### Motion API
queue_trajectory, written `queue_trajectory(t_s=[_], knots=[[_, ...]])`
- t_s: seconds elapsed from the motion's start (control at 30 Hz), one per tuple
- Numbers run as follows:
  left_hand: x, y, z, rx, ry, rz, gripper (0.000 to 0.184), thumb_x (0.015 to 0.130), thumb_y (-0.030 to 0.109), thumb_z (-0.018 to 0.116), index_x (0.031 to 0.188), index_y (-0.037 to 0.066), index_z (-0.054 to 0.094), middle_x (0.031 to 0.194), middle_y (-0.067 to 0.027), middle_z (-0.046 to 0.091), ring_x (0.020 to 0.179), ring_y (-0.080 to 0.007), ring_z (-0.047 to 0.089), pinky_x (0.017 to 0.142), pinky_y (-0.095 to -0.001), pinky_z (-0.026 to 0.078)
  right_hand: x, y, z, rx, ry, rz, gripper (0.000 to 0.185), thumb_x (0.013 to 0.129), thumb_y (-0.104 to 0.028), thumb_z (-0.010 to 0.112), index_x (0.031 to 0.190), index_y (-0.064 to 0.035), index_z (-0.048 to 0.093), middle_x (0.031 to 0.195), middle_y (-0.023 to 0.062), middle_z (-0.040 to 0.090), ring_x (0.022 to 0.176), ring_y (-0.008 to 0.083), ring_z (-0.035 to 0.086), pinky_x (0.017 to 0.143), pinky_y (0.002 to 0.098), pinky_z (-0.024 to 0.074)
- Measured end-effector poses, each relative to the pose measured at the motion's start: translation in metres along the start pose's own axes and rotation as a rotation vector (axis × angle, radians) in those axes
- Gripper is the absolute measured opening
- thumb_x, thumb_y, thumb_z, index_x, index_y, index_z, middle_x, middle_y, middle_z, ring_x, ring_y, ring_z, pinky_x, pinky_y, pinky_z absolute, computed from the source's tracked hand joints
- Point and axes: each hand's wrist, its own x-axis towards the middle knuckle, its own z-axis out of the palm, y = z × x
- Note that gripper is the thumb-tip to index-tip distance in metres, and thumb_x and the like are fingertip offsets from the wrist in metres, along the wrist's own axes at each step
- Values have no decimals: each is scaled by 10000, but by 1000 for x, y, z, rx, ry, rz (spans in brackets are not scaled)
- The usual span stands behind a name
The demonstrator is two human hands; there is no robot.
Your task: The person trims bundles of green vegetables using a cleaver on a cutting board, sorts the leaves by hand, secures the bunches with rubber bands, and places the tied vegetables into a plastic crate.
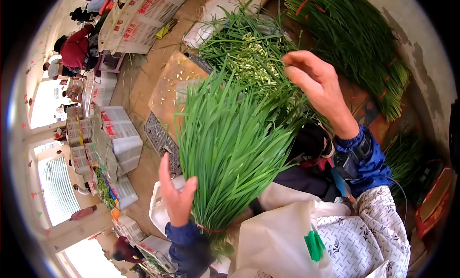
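Observation:
A large bunch of long green leafy stalks [225, 148] lies fanned out in front of me, with a thin reddish band near its lower end. My left hand [178, 194] is beside the bunch's left edge, thumb and fingers apart, holding nothing. My right hand [314, 79] is raised to the upper right of the bunch, fingers curved with a gap to the thumb and nothing between them. Beyond the bunch is a heap of loose leaves and cut stalk pieces [254, 57]. A board [167, 86] with scattered bits lies under the leaf tips.
More banded green bundles [354, 43] lie at the upper right by the wall. A grey plastic crate [160, 139] and a white container [158, 206] are at the left. Farther off stand stacked white boxes [120, 129] and several people, one in red [75, 48].

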Motion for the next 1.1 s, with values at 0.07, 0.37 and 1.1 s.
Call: queue_trajectory(t_s=[0.07, 0.37, 1.1], knots=[[5, 0, 8, -246, -110, -183, 912, 749, 222, 745, 1494, -44, 292, 1477, -197, 420, 1335, -308, 442, 1121, -385, 335, 14, -3, 17, 119, -204, -65, 214, 869, -77, 626, 1059, 17, 658, 912, 46, 631, 811, 127, 578, 719, 273, 471], [8, -3, 29, -195, -69, -80, 978, 749, 305, 784, 1493, -69, 272, 1467, -252, 409, 1339, -334, 431, 1120, -399, 330, 51, 63, 107, -383, -559, -208, 208, 798, -172, 681, 916, -2, 707, 1119, 153, 630, 1049, 330, 582, 918, 402, 472], [4, 22, 39, -98, -94, -144, 860, 756, 75, 729, 1501, 17, 303, 1345, -271, 543, 1159, -348, 597, 996, -397, 460, 14, 71, -66, -27, -323, 414, 322, 975, -252, 604, 1155, 8, 666, 1060, 22, 645, 962, 123, 582, 851, 282, 461]])
